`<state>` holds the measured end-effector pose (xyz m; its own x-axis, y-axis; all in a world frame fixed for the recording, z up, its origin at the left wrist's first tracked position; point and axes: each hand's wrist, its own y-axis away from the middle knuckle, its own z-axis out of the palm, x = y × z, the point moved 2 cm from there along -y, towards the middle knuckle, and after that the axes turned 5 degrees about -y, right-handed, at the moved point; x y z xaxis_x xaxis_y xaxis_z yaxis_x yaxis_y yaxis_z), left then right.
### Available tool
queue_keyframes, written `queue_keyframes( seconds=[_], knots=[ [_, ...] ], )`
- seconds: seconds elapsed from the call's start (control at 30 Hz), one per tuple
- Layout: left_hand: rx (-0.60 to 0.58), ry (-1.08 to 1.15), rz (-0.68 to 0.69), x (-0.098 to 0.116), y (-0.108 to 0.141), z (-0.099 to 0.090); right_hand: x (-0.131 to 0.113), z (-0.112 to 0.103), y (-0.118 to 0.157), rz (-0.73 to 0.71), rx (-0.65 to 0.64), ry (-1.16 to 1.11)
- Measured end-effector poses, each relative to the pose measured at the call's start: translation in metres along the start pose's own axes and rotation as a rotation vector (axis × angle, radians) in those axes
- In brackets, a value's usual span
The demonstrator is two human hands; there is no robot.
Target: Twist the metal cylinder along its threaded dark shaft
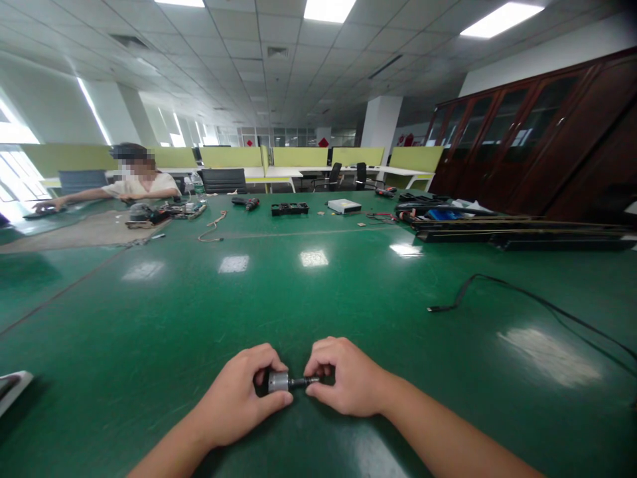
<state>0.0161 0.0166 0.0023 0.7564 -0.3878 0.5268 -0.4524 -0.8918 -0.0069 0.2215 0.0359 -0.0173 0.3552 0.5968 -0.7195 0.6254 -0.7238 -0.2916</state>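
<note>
A small silver cylindrical motor (279,381) with a dark shaft lies sideways low in the middle of the view, over the green table (279,292). My left hand (249,386) has its thumb and fingers round the silver body. At the right end of the dark shaft (300,382), my right hand (346,378) pinches the light metal tip between thumb and fingers. The two hands face each other, a short gap apart.
A black cable (527,290) lies at the right. Farther back are a drill (246,203), a black tray (289,208), a white box (344,206) and dark rails (522,232). A person (142,182) sits at the far left. A white-edged object (20,387) lies near left.
</note>
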Motion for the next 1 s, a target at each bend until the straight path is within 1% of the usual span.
queue_keyframes(
  seconds=[0.17, 0.3, 0.47, 1.0],
  knots=[
    [0.008, -0.029, -0.038, 0.0, -0.0003, 0.0012, -0.0061, 0.005, -0.0009, 0.038, 0.016, -0.083],
    [0.012, -0.031, -0.028, 0.0001, 0.0005, 0.0005, -0.0046, 0.0055, -0.0019, 0.06, 0.021, -0.094],
    [0.001, 0.016, 0.002, 0.0034, -0.0003, -0.0032, -0.0053, 0.0049, -0.0022, 0.034, 0.02, -0.077],
    [-0.019, 0.011, -0.05, 0.0002, -0.0008, -0.0005, -0.0046, 0.0048, -0.0015, 0.026, -0.007, -0.068]
  ],
)
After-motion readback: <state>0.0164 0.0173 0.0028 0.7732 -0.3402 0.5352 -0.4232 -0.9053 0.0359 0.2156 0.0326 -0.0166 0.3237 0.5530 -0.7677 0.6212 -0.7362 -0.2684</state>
